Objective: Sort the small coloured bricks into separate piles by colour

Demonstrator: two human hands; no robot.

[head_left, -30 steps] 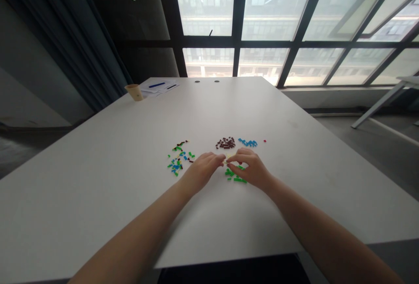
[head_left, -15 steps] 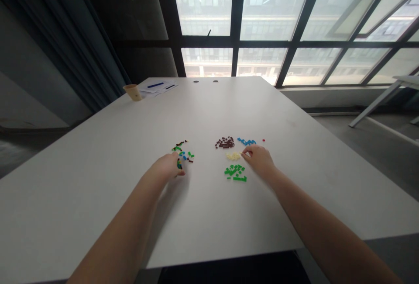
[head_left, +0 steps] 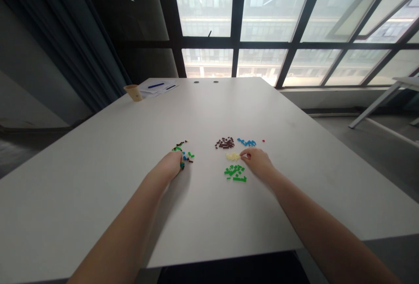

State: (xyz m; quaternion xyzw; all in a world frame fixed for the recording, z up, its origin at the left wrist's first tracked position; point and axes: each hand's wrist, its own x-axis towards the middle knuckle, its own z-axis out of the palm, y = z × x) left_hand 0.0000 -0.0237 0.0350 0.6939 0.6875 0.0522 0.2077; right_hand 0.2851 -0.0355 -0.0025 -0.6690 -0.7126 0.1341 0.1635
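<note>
Two hands: left [head_left: 169, 167] on mixed pile [head_left: 183, 152], right [head_left: 258, 162] by cream pile [head_left: 232, 156]

The table [head_left: 209, 214] is plain white. By the left hand [head_left: 168, 167] lies a mixed pile [head_left: 183, 152] of green, blue, dark brown and pale yellow bricks. Beside the right hand [head_left: 258, 162] sit sorted piles: a brown pile [head_left: 224, 143], dark maroon-brown; a blue pile [head_left: 247, 142], bright cyan-blue; a yellow pile [head_left: 232, 156], pale cream; and a green pile [head_left: 235, 173], vivid green. One red brick [head_left: 263, 140] lies apart. The cup [head_left: 134, 92] is tan, the papers [head_left: 159, 87] white with a blue pen [head_left: 156, 85], the curtain [head_left: 81, 43] dark blue-grey, the window frame [head_left: 238, 22] black
</note>
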